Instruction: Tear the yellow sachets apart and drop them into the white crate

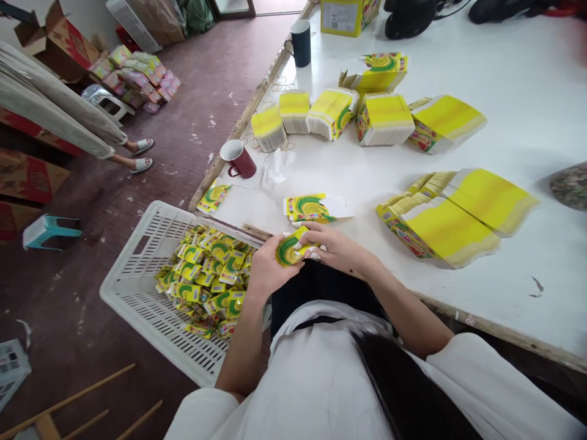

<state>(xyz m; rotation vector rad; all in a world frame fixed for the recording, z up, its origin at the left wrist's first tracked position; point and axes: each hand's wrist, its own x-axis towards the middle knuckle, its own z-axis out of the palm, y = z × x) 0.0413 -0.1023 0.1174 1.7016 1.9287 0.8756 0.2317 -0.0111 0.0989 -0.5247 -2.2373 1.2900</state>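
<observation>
Between my two hands, just off the table's near edge, is a small yellow carton (pixel 290 249) with a green swirl printed on it. My left hand (pixel 266 269) grips its left side, fingers wrapped round it. Closed on its right end is my right hand (pixel 328 245), with white coverings on some fingertips. Just beyond, a flattened yellow carton (pixel 307 208) with a white flap lies on the table. Below my left arm stands a white plastic basket (pixel 137 269) holding many filled-looking yellow cartons (pixel 215 269).
Stacks of flat yellow cartons (pixel 477 208) lie on the white table (pixel 348 171), with more bundles (pixel 385 116) behind. A red mug (pixel 239 160), a dark mug (pixel 301 44) and crumpled tissue (pixel 277 168) are near its left edge. Another person's legs (pixel 59 104) and a stool (pixel 49 231) are left.
</observation>
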